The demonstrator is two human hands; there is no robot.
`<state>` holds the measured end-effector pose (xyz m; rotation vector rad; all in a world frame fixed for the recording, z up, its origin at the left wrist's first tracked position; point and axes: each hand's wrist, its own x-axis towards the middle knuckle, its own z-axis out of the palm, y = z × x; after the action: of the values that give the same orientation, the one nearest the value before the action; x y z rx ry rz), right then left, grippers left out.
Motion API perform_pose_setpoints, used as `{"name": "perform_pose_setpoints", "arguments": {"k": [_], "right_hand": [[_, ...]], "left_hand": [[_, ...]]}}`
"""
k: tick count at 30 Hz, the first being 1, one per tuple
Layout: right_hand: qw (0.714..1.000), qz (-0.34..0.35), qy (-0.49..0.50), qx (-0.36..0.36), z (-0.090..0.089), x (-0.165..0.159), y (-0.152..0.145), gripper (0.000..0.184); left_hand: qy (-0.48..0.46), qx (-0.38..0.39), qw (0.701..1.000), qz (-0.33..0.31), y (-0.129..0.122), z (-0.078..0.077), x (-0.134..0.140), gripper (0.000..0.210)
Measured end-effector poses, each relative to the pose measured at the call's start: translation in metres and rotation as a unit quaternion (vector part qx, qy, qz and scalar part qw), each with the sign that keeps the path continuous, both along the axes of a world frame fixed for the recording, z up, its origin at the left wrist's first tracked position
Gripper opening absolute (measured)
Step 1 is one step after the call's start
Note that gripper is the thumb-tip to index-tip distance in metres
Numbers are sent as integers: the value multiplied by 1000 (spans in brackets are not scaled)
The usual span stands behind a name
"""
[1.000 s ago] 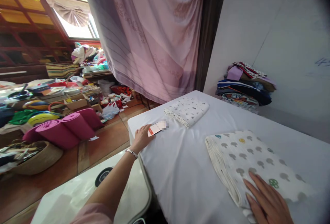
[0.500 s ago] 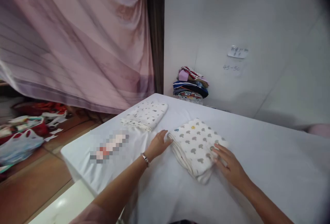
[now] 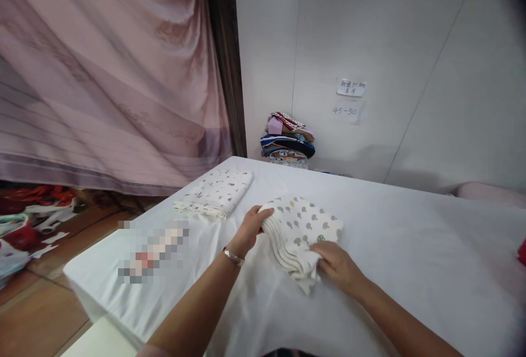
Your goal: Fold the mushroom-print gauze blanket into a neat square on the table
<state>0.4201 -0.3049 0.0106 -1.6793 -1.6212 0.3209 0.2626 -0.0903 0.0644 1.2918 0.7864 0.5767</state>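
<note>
Tabletop (image 3: 394, 258): white, fabric-covered, creased toward the left and near side, rounded at the left corner.
Mushroom-print cloth (image 3: 302, 225): folded in many layers, between both hands over the middle of the tabletop; layered edges turned to the near left, bunched at the near corner.
Left hand (image 3: 250, 225): nearly closed, pinching the left end of the layers, thumb on top; bracelet (image 3: 233, 257) at the wrist.
Right hand (image 3: 335, 261): fingers curled in, gripping the near right corner.
Small-print cloth (image 3: 216, 193): folded flat on the tabletop, farther back and left.
Pixelated item (image 3: 154, 253): on the tabletop's left side; details hidden.
Wall (image 3: 411, 34): pale grey, seamed, bearing 2 notes (image 3: 351, 88), the lower reading 45-50.
Fabric stack (image 3: 287, 140): against the wall, just beyond the tabletop's far edge.
Curtain (image 3: 135, 67): pink, mauve-bordered, hanging at left.
Floor (image 3: 24, 302): brown, tiled, with red and white clutter (image 3: 16, 217) near the curtain.
</note>
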Motion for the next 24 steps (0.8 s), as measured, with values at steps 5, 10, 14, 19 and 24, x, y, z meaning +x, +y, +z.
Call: {"name": "perform_pose_setpoints", "arguments": {"k": [5, 10, 14, 19, 24], "right_hand": [[888, -64, 453, 46, 42, -11, -7, 32], [738, -165, 653, 32, 37, 8, -3, 22], [726, -123, 676, -32, 19, 18, -6, 26], [733, -101, 670, -66, 9, 12, -3, 39], [710, -97, 692, -88, 14, 2, 14, 33]], "left_hand": [[-122, 42, 992, -10, -2, 26, -8, 45], [-24, 112, 993, 2, -15, 10, -8, 56], [129, 223, 966, 24, -28, -34, -24, 62], [233, 303, 924, 27, -47, -61, -54, 77], [189, 451, 871, -57, -68, -62, -60, 87]]}}
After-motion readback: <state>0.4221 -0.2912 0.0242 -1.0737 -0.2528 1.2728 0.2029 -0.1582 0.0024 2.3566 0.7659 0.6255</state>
